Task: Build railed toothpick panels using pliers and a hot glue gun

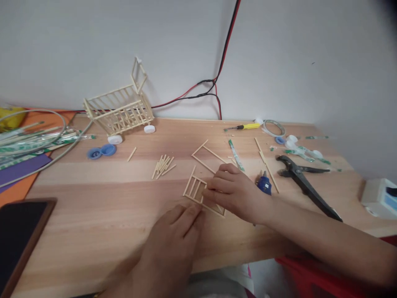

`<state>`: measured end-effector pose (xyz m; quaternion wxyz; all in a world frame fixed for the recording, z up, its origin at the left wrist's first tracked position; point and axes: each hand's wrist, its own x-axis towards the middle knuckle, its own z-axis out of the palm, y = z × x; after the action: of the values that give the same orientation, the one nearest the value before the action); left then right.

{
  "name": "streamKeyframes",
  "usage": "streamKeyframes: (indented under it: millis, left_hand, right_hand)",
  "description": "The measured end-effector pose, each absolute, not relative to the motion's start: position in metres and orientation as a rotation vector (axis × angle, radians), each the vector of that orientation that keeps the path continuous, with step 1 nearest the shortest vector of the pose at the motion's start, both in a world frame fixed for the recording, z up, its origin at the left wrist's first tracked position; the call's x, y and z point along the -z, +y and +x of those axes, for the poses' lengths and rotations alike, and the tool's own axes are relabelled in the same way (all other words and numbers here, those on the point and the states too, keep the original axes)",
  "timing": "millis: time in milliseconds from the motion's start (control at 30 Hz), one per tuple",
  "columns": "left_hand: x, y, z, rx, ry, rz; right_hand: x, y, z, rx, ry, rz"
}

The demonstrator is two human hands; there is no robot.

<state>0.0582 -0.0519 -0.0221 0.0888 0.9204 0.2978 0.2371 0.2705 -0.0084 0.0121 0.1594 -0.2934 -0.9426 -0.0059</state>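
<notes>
Left of the stick frame [192,199]: loose sticks [161,166]. Left hand [175,234]: fingers together at its near edge, grip unclear. Frame flat on tabletop [102,186]. Right hand [237,194] curled over its right part, grip hidden. Likely rung-fitting; calls for steadying.

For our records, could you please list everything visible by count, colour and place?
Stick frames: two, pale, centre
Loose sticks: many, pale, centre/right
Stick cart: one, pale, back left
Caps: several, blue/white, left/right
Wrappers: several, green/white, left/right
Sheets: some, orange/purple, left
Cable: one, grey, left
Phone: one, black, left
Half-hidden tool: one, blue, right
Pliers: one, black, right
Slim tool: one, yellow, right
Tape roll: one, grey, right
Box: one, white, right
Wires: several, red/black, back
Table: one, tan, below
Unclear items: two, yellow/red, left/right
Left hand: one, bare, centre
Right hand: one, bare, centre
</notes>
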Motion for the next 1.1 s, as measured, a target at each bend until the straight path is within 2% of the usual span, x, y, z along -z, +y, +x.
streamKeyframes:
  millis: [300, 1100]
  left_hand:
    - [0.031, -0.057, 0.055, -0.4, 0.868, 2.727]
    - [0.029, -0.059, 0.059, -0.312, 0.895, 2.699]
  right_hand:
    - [-0.012, -0.01, 0.267, -0.058, -2.745, -0.895]
    - [-0.002, -0.008, 0.272, -0.209, -2.76, -0.927]
